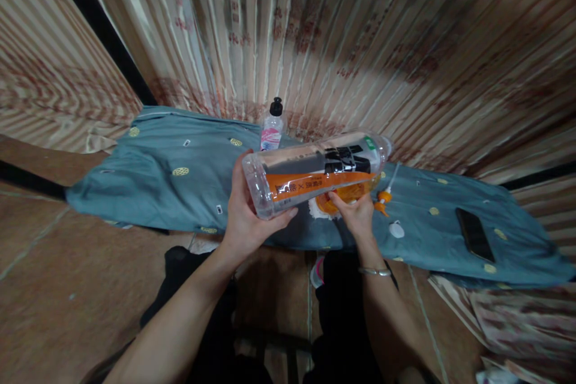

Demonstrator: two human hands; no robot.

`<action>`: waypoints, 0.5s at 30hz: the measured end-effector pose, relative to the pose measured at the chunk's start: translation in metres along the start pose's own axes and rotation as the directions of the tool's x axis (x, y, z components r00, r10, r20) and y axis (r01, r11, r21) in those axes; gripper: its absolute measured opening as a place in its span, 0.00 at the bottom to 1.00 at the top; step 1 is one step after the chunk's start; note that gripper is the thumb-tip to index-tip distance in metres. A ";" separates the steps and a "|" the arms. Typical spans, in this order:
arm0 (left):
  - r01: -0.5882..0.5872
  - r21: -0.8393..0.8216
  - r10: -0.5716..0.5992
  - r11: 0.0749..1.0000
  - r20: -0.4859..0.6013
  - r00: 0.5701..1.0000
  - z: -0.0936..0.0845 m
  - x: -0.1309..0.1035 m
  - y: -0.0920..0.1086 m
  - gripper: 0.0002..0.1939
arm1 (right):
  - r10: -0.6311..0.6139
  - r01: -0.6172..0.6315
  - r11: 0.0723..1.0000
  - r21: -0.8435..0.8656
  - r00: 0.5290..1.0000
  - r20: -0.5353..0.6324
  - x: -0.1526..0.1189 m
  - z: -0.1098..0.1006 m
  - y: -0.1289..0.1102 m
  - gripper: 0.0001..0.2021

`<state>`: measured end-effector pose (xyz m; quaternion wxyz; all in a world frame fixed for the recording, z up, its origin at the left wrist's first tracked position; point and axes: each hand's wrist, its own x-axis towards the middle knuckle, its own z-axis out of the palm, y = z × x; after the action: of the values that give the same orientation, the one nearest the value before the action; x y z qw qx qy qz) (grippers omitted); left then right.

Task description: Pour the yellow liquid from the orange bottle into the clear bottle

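In the centre of the frame, the left hand (243,222) was clamped on the large clear bottle (310,162); the right hand (357,216) touched the orange container (348,194). The orange pump (384,198) already lay detached, right of centre.

"How does your clear plastic bottle (315,173) look?"

"Orange-and-black label, tilted nearly sideways at twelve o'clock from you, base toward nine, neck between two and three."

"And your orange container (344,194)?"

"Shiny, partly hidden, at the bottle's five o'clock."
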<state>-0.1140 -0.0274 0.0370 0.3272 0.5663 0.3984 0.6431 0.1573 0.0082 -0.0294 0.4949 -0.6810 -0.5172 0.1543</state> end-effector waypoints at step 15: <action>0.004 -0.030 -0.004 1.000 -0.009 1.000 0.001 0.001 0.001 0.56 | 0.011 -0.011 1.000 -0.001 1.000 -0.002 0.000 0.000 0.003 0.35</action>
<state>-0.1132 -0.0272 0.0382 0.3352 0.5576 0.3913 0.6508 0.1589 0.0086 -0.0324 0.4941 -0.6844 -0.5130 0.1560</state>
